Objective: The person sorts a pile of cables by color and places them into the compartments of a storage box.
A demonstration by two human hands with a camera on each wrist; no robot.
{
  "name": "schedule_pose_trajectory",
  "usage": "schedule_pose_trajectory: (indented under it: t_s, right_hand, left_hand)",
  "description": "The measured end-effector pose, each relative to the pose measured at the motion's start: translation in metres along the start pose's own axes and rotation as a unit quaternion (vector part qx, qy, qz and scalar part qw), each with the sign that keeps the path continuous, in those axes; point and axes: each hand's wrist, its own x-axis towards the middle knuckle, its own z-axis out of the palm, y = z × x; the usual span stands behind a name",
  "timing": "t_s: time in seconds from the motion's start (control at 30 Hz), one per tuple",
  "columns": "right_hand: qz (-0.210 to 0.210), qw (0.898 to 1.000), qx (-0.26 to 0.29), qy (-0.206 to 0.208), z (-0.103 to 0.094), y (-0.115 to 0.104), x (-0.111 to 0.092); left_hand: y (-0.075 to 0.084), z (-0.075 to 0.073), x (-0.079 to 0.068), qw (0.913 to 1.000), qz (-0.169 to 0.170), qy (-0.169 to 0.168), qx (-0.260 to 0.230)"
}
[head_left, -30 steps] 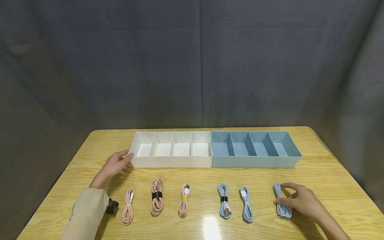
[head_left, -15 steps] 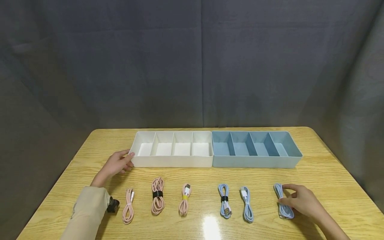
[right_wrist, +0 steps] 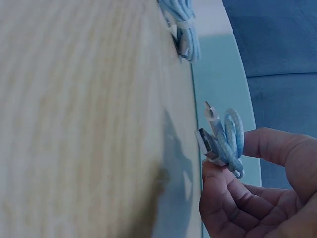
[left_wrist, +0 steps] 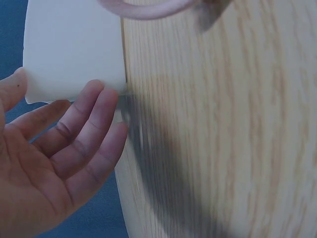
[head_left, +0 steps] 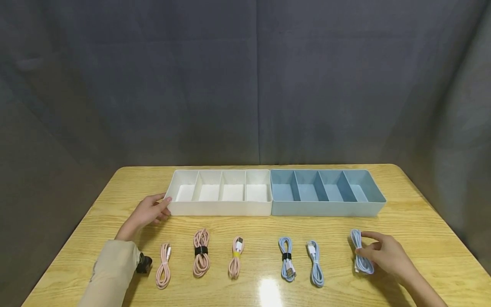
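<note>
My right hand (head_left: 387, 255) pinches a coiled light blue USB cable (head_left: 359, 251) between thumb and fingers at the table's right. In the right wrist view the metal plugs of this cable (right_wrist: 230, 144) stick out from the coil, and it hangs just over the wood, casting a shadow. My left hand (head_left: 147, 210) touches the left end of a white divided box (head_left: 218, 208). In the left wrist view, the left hand (left_wrist: 64, 148) has its fingers extended, fingertips right at the box's end (left_wrist: 74, 54).
A blue divided box (head_left: 326, 208) adjoins the white one. Toward the front lie a pink cable (head_left: 163, 266), a black-strapped pink cable (head_left: 201, 253), a yellow-tied pink cable (head_left: 235, 258), a black-strapped blue cable (head_left: 286, 259) and another blue cable (head_left: 315, 264).
My right hand has raised the blue cable slightly off the table; a shadow now shows beside it. The left hand stays at the white box's end.
</note>
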Motion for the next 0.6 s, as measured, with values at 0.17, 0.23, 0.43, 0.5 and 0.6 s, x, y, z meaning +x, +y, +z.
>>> schedule_pose_trajectory:
  t_s: [0.17, 0.23, 0.43, 0.5, 0.6]
  right_hand:
    - [-0.013, 1.0, 0.01, 0.012, -0.002, -0.008, 0.0]
    - [-0.019, 1.0, 0.012, 0.017, -0.003, -0.011, 0.0]
    - [-0.037, 0.999, 0.03, 0.022, -0.005, -0.018, 0.001]
    - [-0.043, 0.998, 0.036, 0.025, -0.005, -0.021, 0.002]
    - [-0.056, 0.997, 0.041, 0.029, -0.006, -0.024, 0.003]
  left_hand:
    - [0.001, 0.0, -0.001, 1.0, 0.004, 0.0, 0.003]
    - [0.002, 0.0, -0.001, 1.0, 0.005, -0.002, 0.004]
    - [0.002, -0.001, -0.001, 1.0, 0.009, -0.003, 0.001]
    - [0.002, -0.001, -0.001, 1.0, 0.009, -0.003, 0.001]
    - [0.002, 0.0, -0.002, 1.0, 0.008, -0.002, 0.003]
